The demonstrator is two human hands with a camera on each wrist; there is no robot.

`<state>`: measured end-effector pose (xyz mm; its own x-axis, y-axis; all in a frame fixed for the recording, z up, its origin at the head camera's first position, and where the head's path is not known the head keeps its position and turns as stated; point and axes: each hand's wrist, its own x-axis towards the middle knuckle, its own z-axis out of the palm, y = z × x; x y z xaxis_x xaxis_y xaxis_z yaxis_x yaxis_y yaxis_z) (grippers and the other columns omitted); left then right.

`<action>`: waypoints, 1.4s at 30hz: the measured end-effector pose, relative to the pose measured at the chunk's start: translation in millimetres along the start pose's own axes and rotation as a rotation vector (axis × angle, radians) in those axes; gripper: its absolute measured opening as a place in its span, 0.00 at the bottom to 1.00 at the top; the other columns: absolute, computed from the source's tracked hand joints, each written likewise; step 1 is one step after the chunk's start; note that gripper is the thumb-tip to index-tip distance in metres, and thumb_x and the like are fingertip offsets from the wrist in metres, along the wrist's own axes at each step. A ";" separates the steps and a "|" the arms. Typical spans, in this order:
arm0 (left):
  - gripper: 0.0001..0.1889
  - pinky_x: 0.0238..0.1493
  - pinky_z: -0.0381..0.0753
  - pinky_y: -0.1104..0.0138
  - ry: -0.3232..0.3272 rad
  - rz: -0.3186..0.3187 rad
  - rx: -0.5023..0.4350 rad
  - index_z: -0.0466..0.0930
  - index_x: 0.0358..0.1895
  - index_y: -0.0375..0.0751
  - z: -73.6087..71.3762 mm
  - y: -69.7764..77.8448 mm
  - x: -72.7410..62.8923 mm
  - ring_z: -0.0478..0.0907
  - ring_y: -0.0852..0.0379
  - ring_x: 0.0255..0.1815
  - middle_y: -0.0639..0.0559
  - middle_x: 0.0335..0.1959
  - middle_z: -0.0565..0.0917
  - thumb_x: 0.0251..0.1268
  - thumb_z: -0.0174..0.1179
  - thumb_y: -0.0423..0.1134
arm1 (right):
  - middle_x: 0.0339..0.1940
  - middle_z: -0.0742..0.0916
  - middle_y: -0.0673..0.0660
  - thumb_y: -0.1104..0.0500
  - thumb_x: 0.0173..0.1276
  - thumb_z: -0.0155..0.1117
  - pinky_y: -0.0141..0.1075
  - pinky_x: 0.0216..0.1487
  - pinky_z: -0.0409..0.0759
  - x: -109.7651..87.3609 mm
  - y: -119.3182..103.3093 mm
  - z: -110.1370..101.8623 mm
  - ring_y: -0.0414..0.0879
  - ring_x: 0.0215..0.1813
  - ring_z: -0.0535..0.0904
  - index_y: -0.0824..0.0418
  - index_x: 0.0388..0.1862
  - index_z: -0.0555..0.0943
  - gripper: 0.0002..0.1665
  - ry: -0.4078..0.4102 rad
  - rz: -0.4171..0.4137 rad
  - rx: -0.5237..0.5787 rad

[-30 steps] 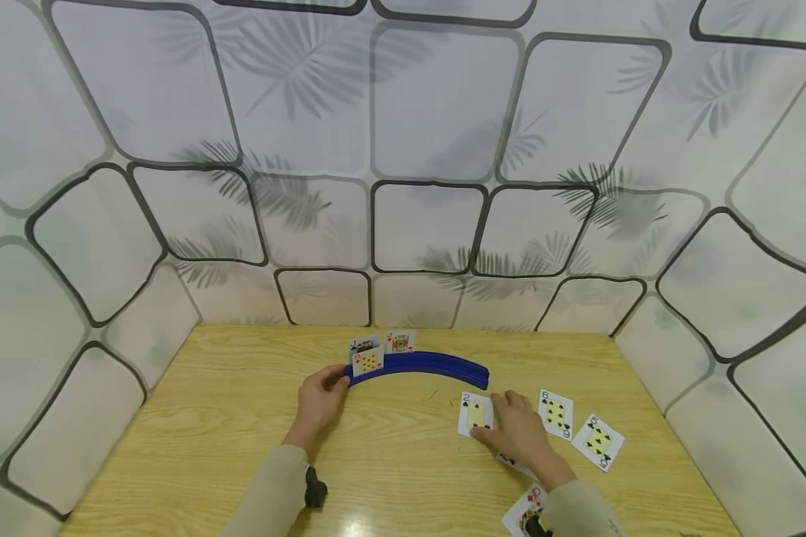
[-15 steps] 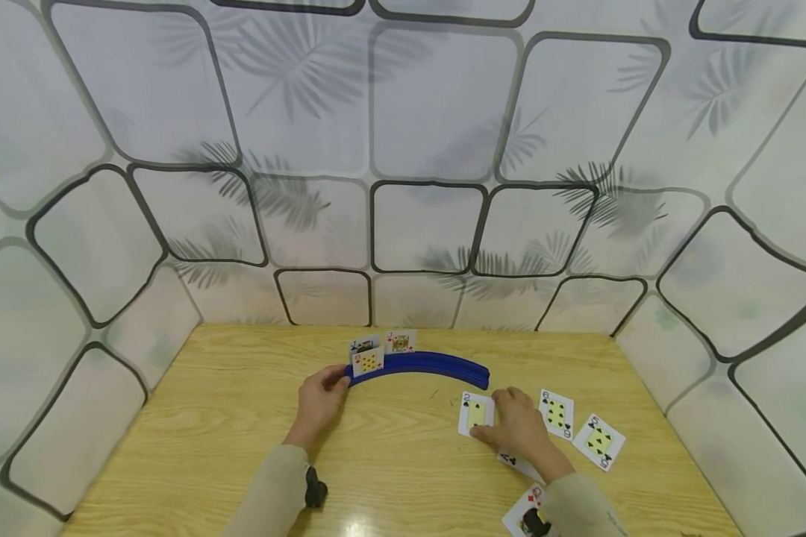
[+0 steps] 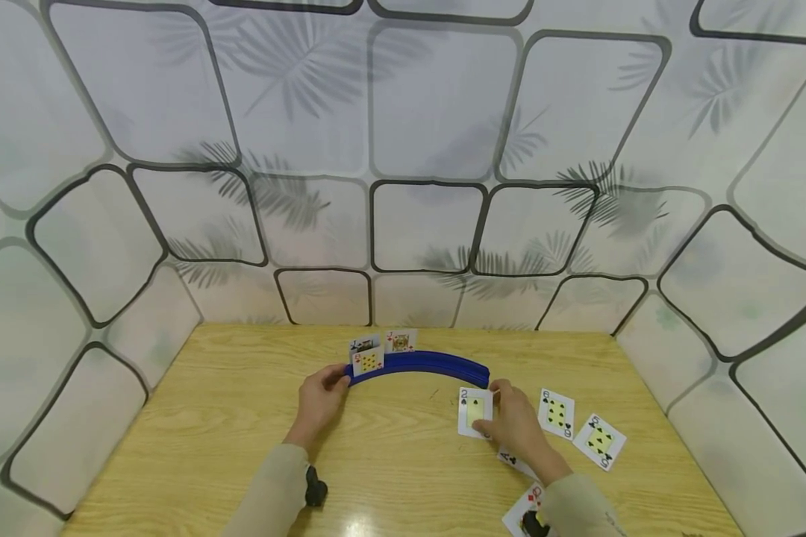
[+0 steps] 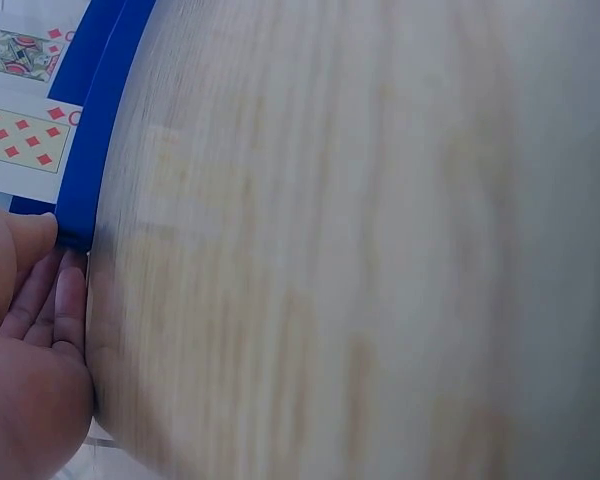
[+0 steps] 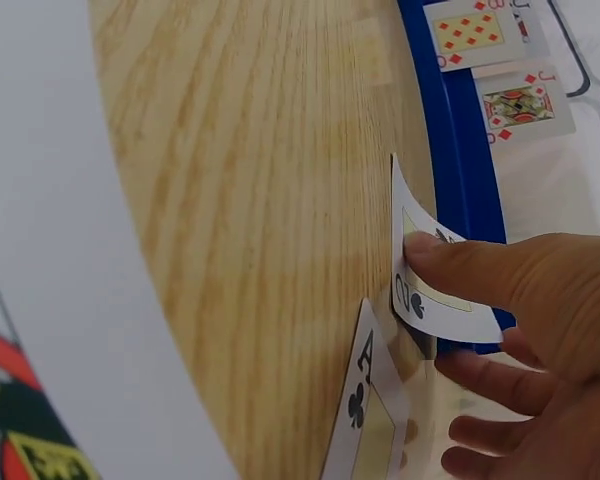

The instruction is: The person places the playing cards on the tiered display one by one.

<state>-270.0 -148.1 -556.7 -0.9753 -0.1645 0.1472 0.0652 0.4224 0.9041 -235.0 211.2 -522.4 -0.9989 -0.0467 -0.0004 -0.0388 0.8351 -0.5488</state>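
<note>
Head view: rack [image 3: 436, 362] runs left-to-right below mid-frame, its right end just up-frame of the 2 [image 3: 473, 412] — my right hand [image 3: 517, 425], pinching that card, is nearer there. My left hand [image 3: 321, 403] grips the rack's left end.

Rack [image 3: 436, 362] on the table's [image 3: 396, 462] far side!
Your left hand [image 3: 320, 399] is at its left end, by three standing cards [image 3: 368, 362]; the two [image 3: 472, 409] sits in your right hand [image 3: 519, 426], near the right end, ace [image 5: 373, 430] nearer, six [image 3: 556, 413] and five [image 3: 600, 441] farther right.
</note>
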 end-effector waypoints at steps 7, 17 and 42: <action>0.14 0.52 0.85 0.61 -0.006 -0.002 0.006 0.86 0.59 0.32 -0.2 -2.0 0.5 0.87 0.43 0.53 0.37 0.54 0.89 0.74 0.63 0.30 | 0.45 0.88 0.59 0.62 0.61 0.82 0.44 0.42 0.81 2.3 0.3 1.8 0.47 0.39 0.79 0.67 0.69 0.71 0.41 0.019 -0.007 0.080; 0.14 0.50 0.86 0.60 0.010 0.008 -0.001 0.86 0.58 0.32 1.1 -3.1 -0.3 0.87 0.44 0.51 0.37 0.53 0.90 0.73 0.64 0.30 | 0.41 0.90 0.56 0.67 0.68 0.73 0.36 0.44 0.85 8.1 1.4 -0.5 0.46 0.43 0.86 0.67 0.63 0.79 0.25 0.030 -0.049 0.287; 0.13 0.53 0.85 0.58 0.002 0.002 0.018 0.86 0.58 0.32 0.1 -0.1 -1.3 0.87 0.42 0.54 0.36 0.54 0.90 0.74 0.63 0.30 | 0.41 0.89 0.61 0.70 0.73 0.67 0.41 0.40 0.90 23.7 -23.9 -3.0 0.47 0.40 0.87 0.70 0.54 0.85 0.13 -0.025 -0.138 0.443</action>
<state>-268.7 -147.9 -557.0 -0.9749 -0.1652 0.1494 0.0632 0.4383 0.8966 -257.9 191.8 -506.8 -0.9841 -0.1582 0.0804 -0.1507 0.5058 -0.8494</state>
